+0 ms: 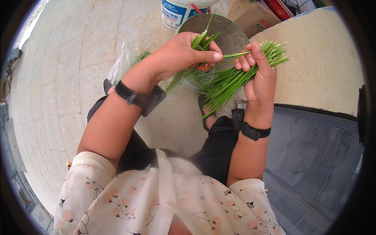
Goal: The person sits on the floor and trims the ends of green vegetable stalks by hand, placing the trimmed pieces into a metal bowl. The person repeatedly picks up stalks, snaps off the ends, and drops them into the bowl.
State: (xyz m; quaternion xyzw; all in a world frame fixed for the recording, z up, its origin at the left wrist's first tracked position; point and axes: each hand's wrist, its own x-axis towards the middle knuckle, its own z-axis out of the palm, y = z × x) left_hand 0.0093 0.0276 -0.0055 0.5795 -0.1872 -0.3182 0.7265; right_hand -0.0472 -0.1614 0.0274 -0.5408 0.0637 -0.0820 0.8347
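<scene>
My right hand [260, 70] is closed around a thick bunch of green chives [224, 83], or similar thin leafy stalks. Their pale cut ends point up to the right, and the leaves hang down to the left. My left hand [179, 53] holds a smaller bunch of the stalks [201, 42] in its curled fingers. Between its thumb and forefinger it pinches a thin stalk [235, 55] that stretches across to the right hand. Both hands are above a round container with a green rim [232, 29], whose inside they partly hide.
Beyond the container stands a white bucket [173, 16] with a printed label. A cardboard box [249, 14] is at the back right, near a beige wall [308, 64]. A clear plastic bag [124, 60] with more green stalks [144, 54] lies left. A grey ribbed panel [317, 147] is right.
</scene>
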